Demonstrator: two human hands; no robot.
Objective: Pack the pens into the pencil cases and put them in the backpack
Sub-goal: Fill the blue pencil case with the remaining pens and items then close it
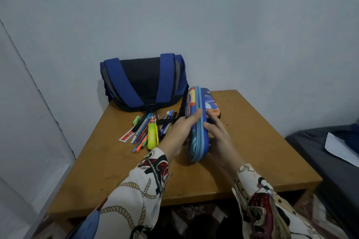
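Note:
A blue hard-shell pencil case (pixel 197 128) with a light blue zipper stands on its edge above the brown table (pixel 252 141). My left hand (pixel 184 124) grips it from the left, fingers curled over the zipper. My right hand (pixel 217 132) holds its right side. A second pencil case (pixel 210 103), blue and orange, lies right behind it. A pile of pens (pixel 153 128) with a yellow highlighter (pixel 152 136) lies on the table to the left. The blue and black backpack (pixel 143 81) rests at the table's back, against the wall.
A green eraser (pixel 136 120) and a short red-and-white ruler (pixel 127 135) lie at the left of the pen pile. A dark bed with a white sheet of paper (pixel 340 147) stands to the right. The wall is close behind and to the left.

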